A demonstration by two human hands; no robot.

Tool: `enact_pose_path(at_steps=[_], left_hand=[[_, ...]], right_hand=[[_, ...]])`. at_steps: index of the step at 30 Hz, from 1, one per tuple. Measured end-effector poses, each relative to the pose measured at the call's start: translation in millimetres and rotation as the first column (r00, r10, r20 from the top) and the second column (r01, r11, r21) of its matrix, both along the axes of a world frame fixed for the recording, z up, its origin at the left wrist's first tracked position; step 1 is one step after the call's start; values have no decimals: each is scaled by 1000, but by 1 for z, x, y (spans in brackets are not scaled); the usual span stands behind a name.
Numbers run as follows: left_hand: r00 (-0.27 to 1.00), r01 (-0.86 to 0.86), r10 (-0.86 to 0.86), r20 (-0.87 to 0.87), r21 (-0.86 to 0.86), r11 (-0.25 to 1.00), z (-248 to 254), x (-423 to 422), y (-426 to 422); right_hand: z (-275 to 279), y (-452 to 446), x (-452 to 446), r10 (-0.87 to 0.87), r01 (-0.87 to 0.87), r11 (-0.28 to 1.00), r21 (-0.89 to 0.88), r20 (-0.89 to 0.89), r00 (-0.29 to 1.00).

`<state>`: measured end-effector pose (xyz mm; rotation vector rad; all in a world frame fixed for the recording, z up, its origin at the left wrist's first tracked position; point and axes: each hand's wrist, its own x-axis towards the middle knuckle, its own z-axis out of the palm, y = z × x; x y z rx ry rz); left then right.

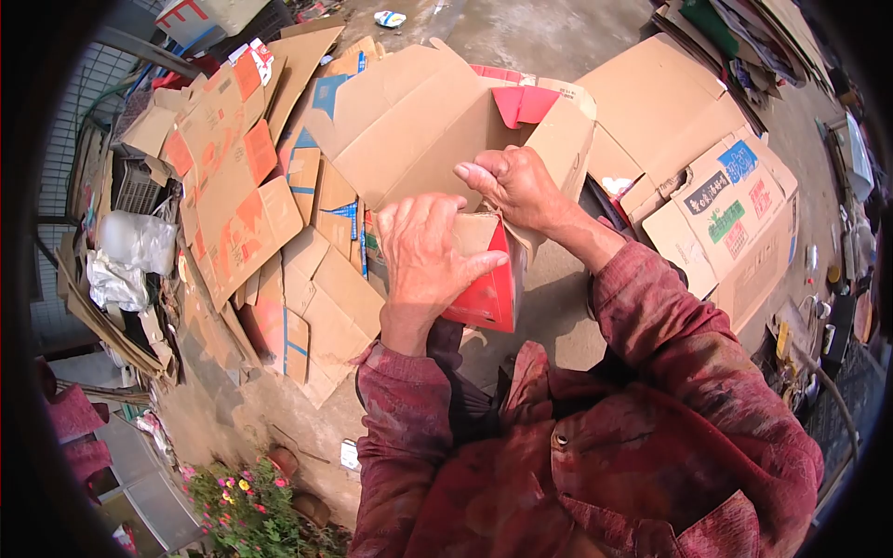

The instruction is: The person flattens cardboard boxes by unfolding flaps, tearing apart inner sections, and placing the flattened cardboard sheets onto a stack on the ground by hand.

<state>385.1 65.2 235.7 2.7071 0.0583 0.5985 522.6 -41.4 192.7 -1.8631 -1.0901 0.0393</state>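
An opened cardboard box (419, 130), brown inside with red outer faces, stands in front of me with its flaps spread. My left hand (428, 246) lies over its near edge, fingers on the brown board and thumb on a red flap (488, 296). Just right of it, my right hand (521, 186) is closed in a fist-like grip on the box's edge near the corner. A red inner flap (526, 105) sticks out behind my right hand.
Flattened cardboard (233, 177) is heaped on the left, beside clear plastic bags (130, 256). A printed carton (735, 219) lies at the right. Flowers (242, 493) grow at the lower left. More scrap lines the right side.
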Motion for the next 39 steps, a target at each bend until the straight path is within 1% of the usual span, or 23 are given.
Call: enact_pose_path(at_steps=[2,4,5,7,11,13,14,17,19,20,22,23,25,26,28,29,31,35,37,39], left_hand=[[999,-13,12,-30,-25,1000,3,-2,1],[978,-50,50,-204,5,999,7,-4,2],[978,-52,52,-202,5,999,8,-4,4],[966,1,-10,-258,-36,999,7,-8,8],[970,18,-40,-240,-95,995,7,-12,11],[918,-38,30,-396,-12,999,9,-10,9],[917,-44,34,-398,-14,999,9,-10,7],[926,-63,47,-376,-32,998,8,-10,6],[949,-28,9,-314,-57,998,5,-11,7],[949,-31,12,-315,-57,998,7,-11,7],[948,6,-21,-318,-49,999,11,-11,5],[947,5,-21,-319,-49,999,8,-11,5],[984,70,-77,-160,-49,996,2,-12,3],[984,70,-78,-162,-52,996,2,-13,1],[988,121,-126,-88,-60,991,2,-13,-3],[988,124,-129,-89,-62,990,2,-12,-5],[987,151,-153,-54,-49,987,2,-12,-8],[987,157,-158,-12,-44,987,1,-13,-15],[985,172,-172,8,-6,985,0,-12,-16],[983,182,-183,29,7,983,-2,-10,-18]], right_hand=[[1,1,-4,14,-14,1000,6,12,1000],[3,2,-9,63,-63,998,32,10,998],[4,3,-11,65,-65,997,32,12,998],[4,3,-15,77,-78,996,52,32,997],[-1,4,-19,89,-90,995,30,26,996],[-2,5,-21,65,-65,998,-5,92,994],[-1,5,-21,70,-70,998,-7,90,993],[0,3,-21,56,-56,998,-13,59,997],[0,3,-19,50,-46,998,-45,99,994],[1,1,-19,53,-49,998,-46,98,994],[7,-3,-18,139,-139,986,-94,-8,990],[8,-4,-17,139,-140,986,-94,-9,990],[11,-8,-18,291,-291,957,12,-5,957],[13,-10,-18,291,-291,957,10,-9,957],[17,-14,-18,345,-345,938,20,14,938],[15,-15,-18,343,-343,939,19,12,939],[12,-16,-19,268,-267,963,-26,83,960],[13,-17,-17,242,-241,970,-22,90,966],[10,-17,-15,166,-170,985,-1,211,963],[9,-14,-13,144,-144,989,-15,221,965]])
